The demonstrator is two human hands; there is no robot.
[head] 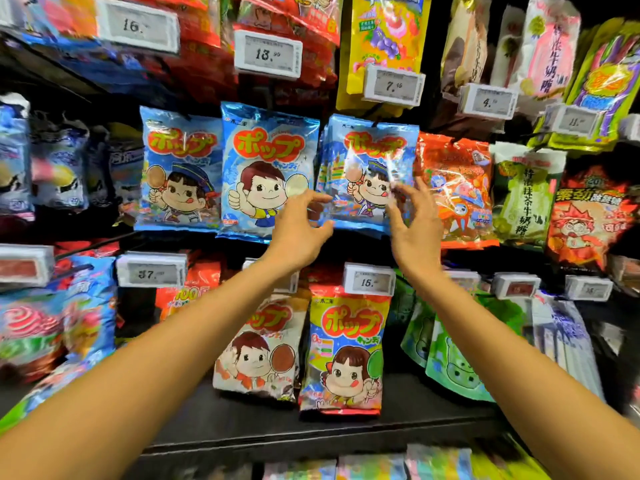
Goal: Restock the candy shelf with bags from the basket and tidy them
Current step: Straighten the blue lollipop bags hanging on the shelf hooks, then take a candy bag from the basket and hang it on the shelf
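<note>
Friend: What are your hands doing?

Me: My right hand (414, 223) is open. Its fingers (401, 194) are spread and touch the front of a blue candy bag (367, 161), low down on its right side. They do not wrap round anything.

Friend: And the other one?

Me: My left hand (301, 225) is at the low left corner of the same bag. Its fingers are curled, with the thumb and first finger close together. I cannot tell if they pinch the bag or just sit beside it.

Friend: Where is that bag?

Me: It hangs in the middle row. More bags just like it hang right behind it. On its left is a second blue bag (268, 168), and then a third blue bag (180, 168). On its right, just beside it, is an orange bag (453, 188).

Friend: What is under it?

Me: A price tag (369, 280) that says 15. Below that, a black shelf (242, 424) holds bags standing up: a red-topped bag (344, 348) and a pale bag (256, 348) just beside it. Green bags (446, 358) are off to the right. I cannot tell if they stand or hang.
</note>
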